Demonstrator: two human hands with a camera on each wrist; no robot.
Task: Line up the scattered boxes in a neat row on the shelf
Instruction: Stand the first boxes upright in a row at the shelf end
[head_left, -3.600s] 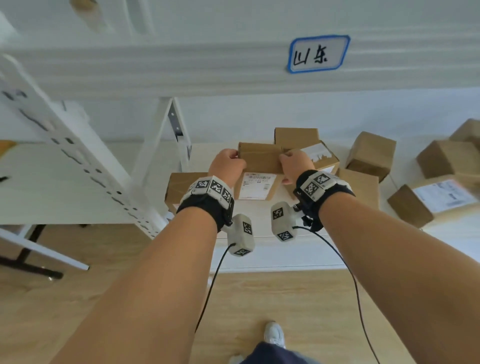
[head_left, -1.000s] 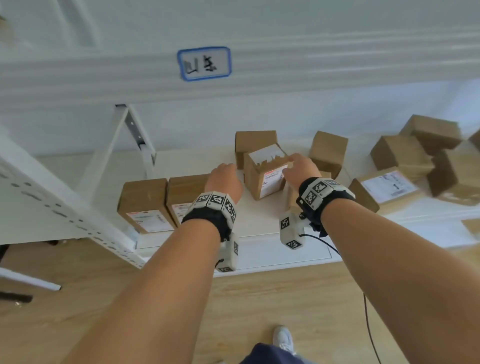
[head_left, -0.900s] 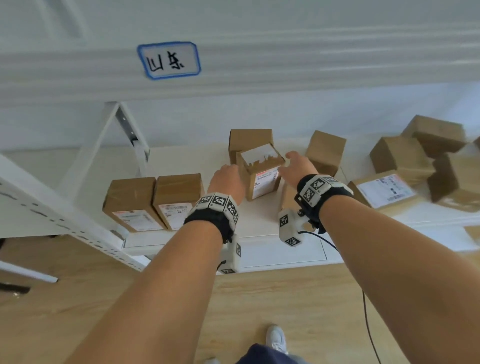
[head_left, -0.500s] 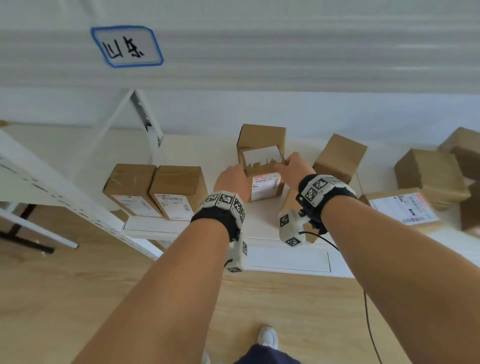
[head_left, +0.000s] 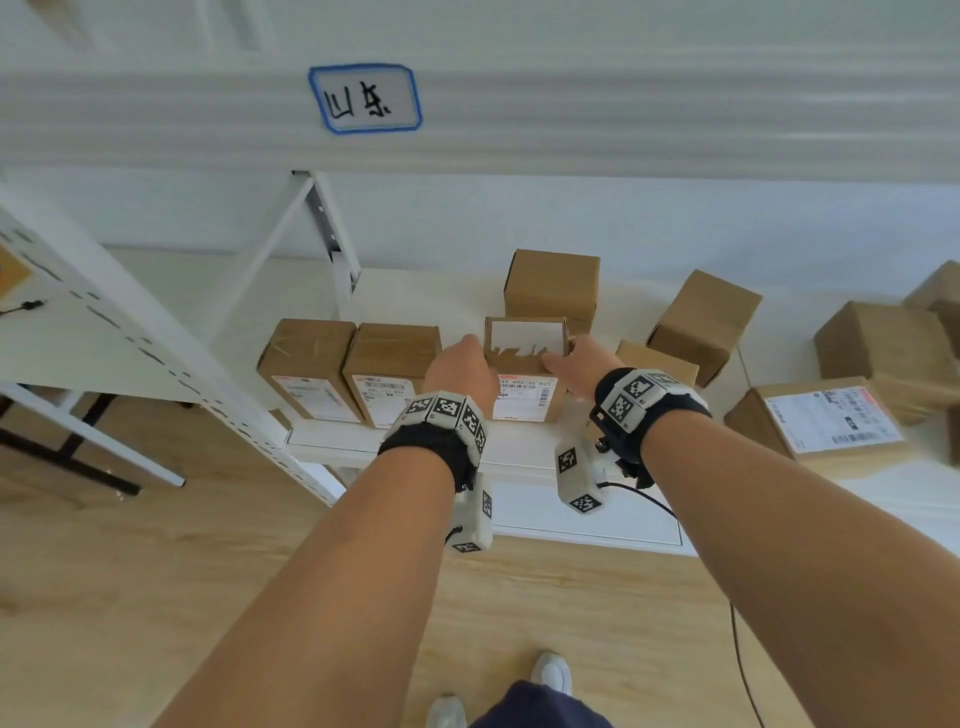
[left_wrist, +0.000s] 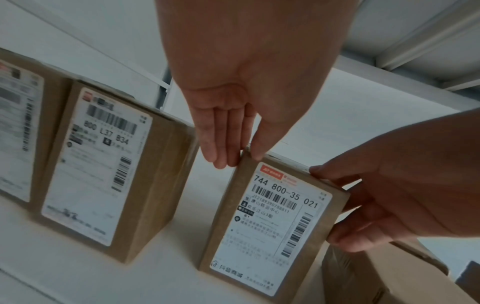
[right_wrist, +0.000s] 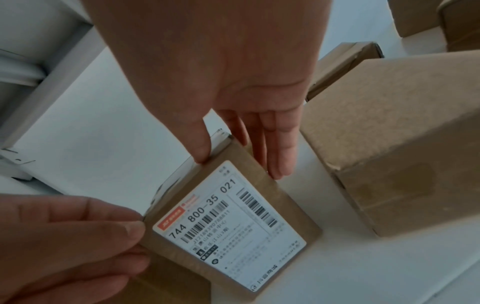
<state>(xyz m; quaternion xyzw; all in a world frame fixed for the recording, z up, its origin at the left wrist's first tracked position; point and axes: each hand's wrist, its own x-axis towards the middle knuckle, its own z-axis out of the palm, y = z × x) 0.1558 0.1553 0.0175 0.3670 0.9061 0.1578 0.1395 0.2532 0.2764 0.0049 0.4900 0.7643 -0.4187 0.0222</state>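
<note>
Now that it has been turned square and drawn forward, the labelled box is held upright between both hands, label facing outward. The left hand is pressed against its left side, thumb over the top edge; the right hand grips the right side likewise. The box is set on the shelf, just right of the two aligned boxes, with a gap between. A second earlier it was angled and further back. Closing that gap would likely make it third in the row; other boxes remain scattered to its right.
</note>
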